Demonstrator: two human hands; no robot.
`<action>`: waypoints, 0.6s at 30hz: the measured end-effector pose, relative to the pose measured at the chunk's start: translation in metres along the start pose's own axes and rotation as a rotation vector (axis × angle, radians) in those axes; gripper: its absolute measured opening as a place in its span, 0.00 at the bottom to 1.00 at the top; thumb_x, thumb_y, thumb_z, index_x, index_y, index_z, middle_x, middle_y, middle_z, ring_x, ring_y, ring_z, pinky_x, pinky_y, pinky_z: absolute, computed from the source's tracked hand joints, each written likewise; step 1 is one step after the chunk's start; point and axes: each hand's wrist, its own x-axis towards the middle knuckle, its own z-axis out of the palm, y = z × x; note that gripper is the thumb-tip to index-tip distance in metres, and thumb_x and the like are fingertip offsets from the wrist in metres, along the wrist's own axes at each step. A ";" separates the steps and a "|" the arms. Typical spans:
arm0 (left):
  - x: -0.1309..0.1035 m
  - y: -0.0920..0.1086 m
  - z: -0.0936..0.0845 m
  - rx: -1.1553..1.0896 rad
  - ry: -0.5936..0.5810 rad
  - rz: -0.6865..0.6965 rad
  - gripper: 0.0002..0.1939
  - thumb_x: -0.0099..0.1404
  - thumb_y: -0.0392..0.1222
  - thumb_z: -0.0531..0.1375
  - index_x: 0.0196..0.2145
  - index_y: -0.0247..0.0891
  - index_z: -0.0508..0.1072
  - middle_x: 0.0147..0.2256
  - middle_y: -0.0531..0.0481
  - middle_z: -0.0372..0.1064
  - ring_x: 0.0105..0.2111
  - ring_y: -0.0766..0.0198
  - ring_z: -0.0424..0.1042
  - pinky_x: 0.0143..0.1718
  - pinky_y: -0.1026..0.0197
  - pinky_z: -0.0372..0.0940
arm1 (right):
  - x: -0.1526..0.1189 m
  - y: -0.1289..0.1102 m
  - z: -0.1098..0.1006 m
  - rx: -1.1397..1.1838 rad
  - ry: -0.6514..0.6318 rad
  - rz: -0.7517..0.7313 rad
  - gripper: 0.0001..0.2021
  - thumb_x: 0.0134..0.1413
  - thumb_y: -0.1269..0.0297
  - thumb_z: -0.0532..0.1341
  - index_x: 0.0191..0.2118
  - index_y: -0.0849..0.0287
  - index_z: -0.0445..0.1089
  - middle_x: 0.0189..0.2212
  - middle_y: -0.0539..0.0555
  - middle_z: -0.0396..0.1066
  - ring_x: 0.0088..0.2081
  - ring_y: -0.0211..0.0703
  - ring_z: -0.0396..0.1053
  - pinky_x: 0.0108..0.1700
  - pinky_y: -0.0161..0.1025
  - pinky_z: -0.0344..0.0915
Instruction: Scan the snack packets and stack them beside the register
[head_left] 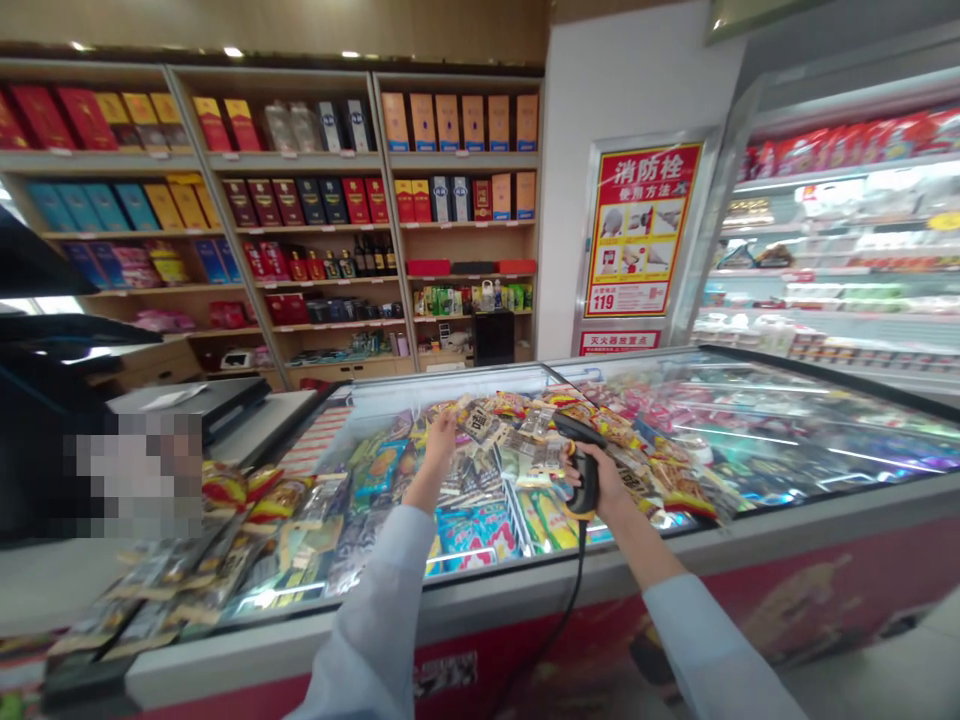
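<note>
In the head view, the person's left arm rises from the lower middle, slanting up and to the right, its pale blue sleeve ending on the forearm. The left hand (441, 428) reaches out over the freezer (750, 540), fingers bent together at the left edge of a packet (478, 420); whether they pinch it, one cannot tell. That packet is at the near-left part of a heap (679, 480) of snack bags spread across the freezer's glass top.

The right arm comes in from the lower right, slanting up and to the left. The right hand (606, 485) is wrapped around the grip of a scanner (579, 430), whose head is raised above the grip, near the heap. A black cable (576, 585) hangs from the grip down the freezer's front. More bags (172, 590) lie at the left, beside the worktop (30, 580).
</note>
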 end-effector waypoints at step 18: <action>-0.024 -0.003 -0.035 -1.038 -0.093 -0.419 0.12 0.56 0.41 0.58 0.38 0.35 0.71 0.20 0.55 0.67 0.17 0.71 0.66 0.19 0.69 0.61 | 0.004 0.077 0.008 -0.091 -0.211 0.422 0.10 0.46 0.59 0.62 0.30 0.61 0.65 0.20 0.49 0.64 0.16 0.30 0.56 0.17 0.29 0.52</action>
